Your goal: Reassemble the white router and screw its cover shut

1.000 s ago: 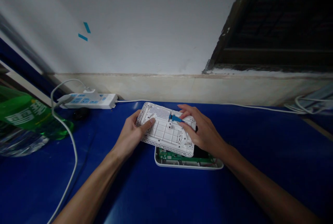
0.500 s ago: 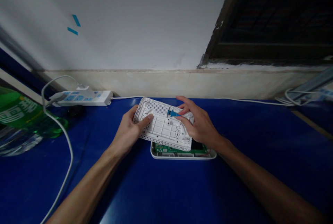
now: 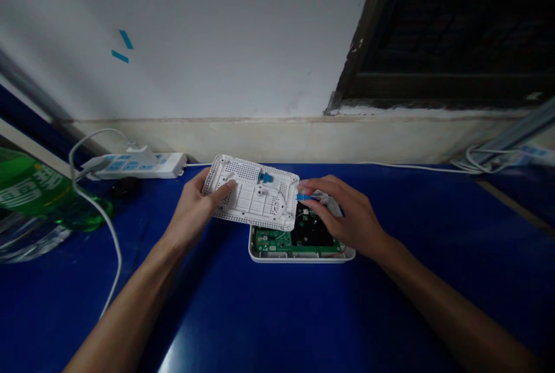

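Note:
My left hand (image 3: 195,202) grips the left end of a white perforated plastic cover (image 3: 243,202), thumb on its ribbed inner face. A blue adapter (image 3: 266,177) sits near the top middle of that face. To the right of the cover, my right hand (image 3: 351,211) pinches a small blue fibre connector (image 3: 303,196) with a thin pale lead behind it. Below both hands lies an open white router housing (image 3: 299,260) with a green circuit board (image 3: 277,240) and a black plate (image 3: 310,234) inside. The cover overlaps the housing's upper left, and my right hand hides its right side.
A white power strip (image 3: 169,166) with a plug and cable stands at the back left, beside a small black object (image 3: 125,187). A green-labelled bottle (image 3: 39,188) lies at the left edge. Coiled white cable (image 3: 472,159) is at the back right of the blue table (image 3: 260,315).
The blue fibre connector has come away from the blue adapter in the cover. My left hand has shifted the cover leftward, showing more of the circuit board and black plate.

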Tool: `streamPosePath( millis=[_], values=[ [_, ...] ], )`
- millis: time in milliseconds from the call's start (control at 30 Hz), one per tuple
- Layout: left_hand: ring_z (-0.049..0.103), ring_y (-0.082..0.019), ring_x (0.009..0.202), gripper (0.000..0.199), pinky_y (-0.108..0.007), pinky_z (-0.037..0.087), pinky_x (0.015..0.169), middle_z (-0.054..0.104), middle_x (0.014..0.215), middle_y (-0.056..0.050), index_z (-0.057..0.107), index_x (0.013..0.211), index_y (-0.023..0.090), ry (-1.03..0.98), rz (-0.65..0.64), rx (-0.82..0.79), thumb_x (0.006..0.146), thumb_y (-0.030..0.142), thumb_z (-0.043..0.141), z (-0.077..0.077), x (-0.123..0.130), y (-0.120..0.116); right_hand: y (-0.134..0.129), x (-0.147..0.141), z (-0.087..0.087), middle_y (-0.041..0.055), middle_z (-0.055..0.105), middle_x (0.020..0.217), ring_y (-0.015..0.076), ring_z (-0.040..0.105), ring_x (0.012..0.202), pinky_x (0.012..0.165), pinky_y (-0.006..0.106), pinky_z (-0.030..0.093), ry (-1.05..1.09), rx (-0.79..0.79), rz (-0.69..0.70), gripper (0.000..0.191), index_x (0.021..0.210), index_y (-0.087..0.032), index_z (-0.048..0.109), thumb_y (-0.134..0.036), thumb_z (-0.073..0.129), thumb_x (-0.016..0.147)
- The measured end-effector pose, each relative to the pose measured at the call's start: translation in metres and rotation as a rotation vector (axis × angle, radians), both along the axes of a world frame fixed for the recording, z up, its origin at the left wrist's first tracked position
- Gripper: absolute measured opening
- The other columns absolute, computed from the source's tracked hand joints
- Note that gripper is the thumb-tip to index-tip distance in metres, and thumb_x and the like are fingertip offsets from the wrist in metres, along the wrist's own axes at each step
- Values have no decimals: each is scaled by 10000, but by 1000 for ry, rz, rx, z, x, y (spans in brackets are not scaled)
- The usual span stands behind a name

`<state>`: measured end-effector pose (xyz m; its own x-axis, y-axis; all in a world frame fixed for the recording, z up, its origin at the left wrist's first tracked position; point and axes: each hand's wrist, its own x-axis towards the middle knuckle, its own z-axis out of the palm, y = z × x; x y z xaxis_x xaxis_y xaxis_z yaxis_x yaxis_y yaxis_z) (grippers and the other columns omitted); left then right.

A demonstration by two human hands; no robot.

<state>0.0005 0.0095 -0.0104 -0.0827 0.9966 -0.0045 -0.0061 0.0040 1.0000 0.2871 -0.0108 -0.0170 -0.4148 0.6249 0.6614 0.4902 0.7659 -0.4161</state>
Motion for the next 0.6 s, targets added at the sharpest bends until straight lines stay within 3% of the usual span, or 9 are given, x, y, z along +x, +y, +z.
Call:
streamPosePath(
  millis=[167, 267, 400, 500, 600],
  values=[
    [736, -215, 846, 428, -291, 590, 757, 771, 1025, -80, 705, 1122, 151, -141, 81, 41, 735, 264, 847, 4, 15, -2, -23, 32, 5, 59, 611, 1237, 150, 637, 846, 796, 352, 577, -50, -258, 71, 563, 1426, -318, 503, -129, 611, 907],
    [736, -236, 884, 407, -312, 595, 775, 766, 1059, -88, 700, 1122, 152, -183, 52, 52, 753, 263, 831, 11, 33, -5, -28, 44, 5, 40, 650, 1083, 116, 621, 698, 648, 284, 570, 16, -402, 73, 510, 1394, -289, 522, -187, 646, 910],
    [731, -275, 952, 416, -383, 594, 846, 755, 1118, -100, 689, 1156, 153, -217, -8, 56, 778, 277, 810, 16, 65, -8, -24, 49, 7, 17, 652, 899, 132, 655, 673, 558, 239, 565, 405, -439, -104, 266, 1177, -233, 587, -344, 655, 945],
    [717, -291, 1022, 426, -408, 581, 881, 740, 1181, -93, 663, 1217, 184, -213, -104, 52, 821, 294, 775, 19, 96, -11, -16, 54, 13, 49, 700, 995, 169, 698, 781, 605, 262, 596, 635, -479, -232, 410, 1291, -250, 546, -445, 644, 944],
    [668, -279, 1145, 420, -374, 542, 953, 709, 1267, -73, 631, 1269, 216, -128, -237, 78, 879, 339, 729, 25, 128, -17, -8, 72, 17, 59, 738, 889, 191, 704, 734, 574, 262, 569, 679, -564, -347, 492, 1284, -226, 600, -504, 687, 887]
  ],
)
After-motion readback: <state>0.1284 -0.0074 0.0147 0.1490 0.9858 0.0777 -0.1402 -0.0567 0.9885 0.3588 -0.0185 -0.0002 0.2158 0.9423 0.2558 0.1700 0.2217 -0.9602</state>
